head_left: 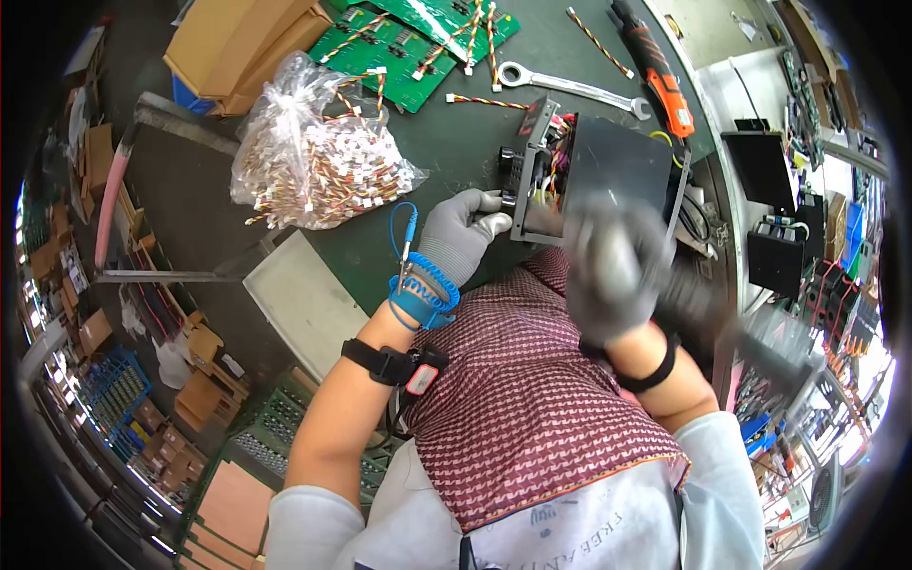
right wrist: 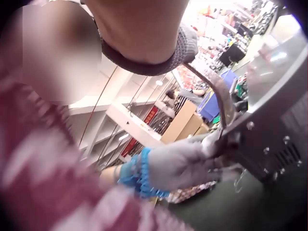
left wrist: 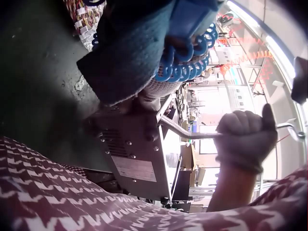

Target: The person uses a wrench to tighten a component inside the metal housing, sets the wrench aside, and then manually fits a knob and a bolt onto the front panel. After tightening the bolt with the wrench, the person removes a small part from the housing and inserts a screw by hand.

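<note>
A black metal electronics case [head_left: 622, 157] sits at the table's near edge, its front panel facing left and wires showing inside. My gloved left hand [head_left: 461, 233] pinches a round black fitting [head_left: 508, 199] low on that panel. My gloved right hand [head_left: 616, 271], blurred in the head view, is over the case's near side. In the left wrist view its fingers wrap around a bent, offset metal wrench [left wrist: 192, 135]. The wrench's far end reaches inside the case behind the panel, close to the left fingertips. Its other end hooks out past the right fist.
Beyond the case lie a combination wrench [head_left: 575, 87] and an orange cordless tool [head_left: 665, 90]. A clear bag of wired connectors [head_left: 318, 152] stands left, near green circuit boards [head_left: 399, 66] and a cardboard box [head_left: 242, 43]. A coiled blue strap [head_left: 423, 290] circles the left wrist.
</note>
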Available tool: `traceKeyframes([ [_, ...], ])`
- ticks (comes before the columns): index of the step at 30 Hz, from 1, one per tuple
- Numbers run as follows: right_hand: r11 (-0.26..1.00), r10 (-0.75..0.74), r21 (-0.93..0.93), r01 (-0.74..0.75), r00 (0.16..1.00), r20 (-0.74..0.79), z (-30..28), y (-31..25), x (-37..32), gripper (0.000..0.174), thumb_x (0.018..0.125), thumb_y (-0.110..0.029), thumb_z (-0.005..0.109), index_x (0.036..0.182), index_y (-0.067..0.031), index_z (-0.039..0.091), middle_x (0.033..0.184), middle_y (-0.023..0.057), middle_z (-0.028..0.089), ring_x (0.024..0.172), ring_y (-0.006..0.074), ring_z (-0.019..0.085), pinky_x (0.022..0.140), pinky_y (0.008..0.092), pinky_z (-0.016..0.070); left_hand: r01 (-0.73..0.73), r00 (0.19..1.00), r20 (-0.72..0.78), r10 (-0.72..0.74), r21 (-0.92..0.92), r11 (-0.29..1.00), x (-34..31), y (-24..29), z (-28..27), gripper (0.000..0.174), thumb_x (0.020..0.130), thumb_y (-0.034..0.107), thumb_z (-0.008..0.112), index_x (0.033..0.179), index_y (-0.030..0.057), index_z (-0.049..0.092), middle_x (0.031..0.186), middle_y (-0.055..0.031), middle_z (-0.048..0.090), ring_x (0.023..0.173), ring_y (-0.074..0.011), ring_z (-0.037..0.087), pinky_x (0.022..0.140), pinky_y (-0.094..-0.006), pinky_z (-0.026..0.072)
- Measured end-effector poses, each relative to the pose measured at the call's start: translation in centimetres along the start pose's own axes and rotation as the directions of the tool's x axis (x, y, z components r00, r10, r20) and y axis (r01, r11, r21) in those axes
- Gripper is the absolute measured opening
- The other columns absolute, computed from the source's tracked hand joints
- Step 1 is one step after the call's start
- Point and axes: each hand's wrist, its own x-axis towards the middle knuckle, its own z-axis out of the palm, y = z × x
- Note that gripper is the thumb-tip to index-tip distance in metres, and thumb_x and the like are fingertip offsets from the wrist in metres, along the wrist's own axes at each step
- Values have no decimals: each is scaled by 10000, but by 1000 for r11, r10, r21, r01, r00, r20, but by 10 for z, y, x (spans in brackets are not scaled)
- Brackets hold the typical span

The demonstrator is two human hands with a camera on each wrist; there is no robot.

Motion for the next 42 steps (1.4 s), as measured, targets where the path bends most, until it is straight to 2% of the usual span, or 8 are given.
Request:
traceKeyframes([
  [3,945,-288,-80,317,924,253,-1,6,-32,202,670,-14,671,632,-76,483,609,63,502,519,255,510,495,334,429,-22,1000,15,22,-16,1000,-2,7,-1,220,879,81,662,1058,-40,622,953,-55,662,873,-96,579,795,-248,476],
  [6,922,-336,-84,378,890,308,-18,8,-8,263,655,-49,723,611,-89,467,606,61,521,529,245,535,491,328,432,-48,999,31,45,97,994,0,3,-2,227,878,80,665,1064,-39,619,952,-58,662,877,-101,585,799,-246,477],
  [8,987,-15,156,24,998,-55,-18,-18,16,341,825,-141,610,569,-126,384,522,4,399,441,151,380,429,281,307,-63,997,39,59,91,994,2,-1,-4,235,877,80,664,1075,-38,617,959,-57,660,883,-107,591,805,-245,479],
  [11,860,351,467,-204,901,-253,-26,-26,51,475,991,-247,428,552,-172,264,461,-47,210,395,79,166,395,251,151,-51,998,45,49,48,998,2,-1,-4,247,874,69,663,1091,-39,613,970,-55,658,888,-107,595,811,-246,481],
  [18,892,323,387,-232,927,-191,-43,-5,69,466,988,-240,460,555,-162,308,433,-36,272,362,79,237,367,253,195,-25,1000,15,25,-5,1000,-2,6,0,281,864,52,671,1118,-47,605,1017,-64,645,934,-112,589,843,-255,488],
  [27,932,282,300,-204,927,-246,-17,15,69,437,995,-223,444,587,-161,301,471,-49,236,398,67,186,402,243,181,9,1000,-1,-9,-10,1000,-4,12,0,270,854,45,679,1101,-48,624,1009,-57,649,909,-108,594,827,-244,490],
  [33,827,501,400,-395,840,-206,-19,25,95,355,952,-245,520,630,-190,382,488,-65,279,392,73,232,389,248,170,29,1000,9,-29,-53,998,-2,9,-2,272,841,39,688,1092,-49,631,978,-51,653,895,-98,594,806,-236,487],
  [42,719,612,511,-471,778,-144,-22,52,123,317,909,-156,538,638,-204,379,499,-73,254,399,70,227,389,247,160,45,998,42,-45,2,999,-1,17,-4,267,832,36,689,1077,-53,636,1009,-78,657,917,-117,597,846,-257,482],
])
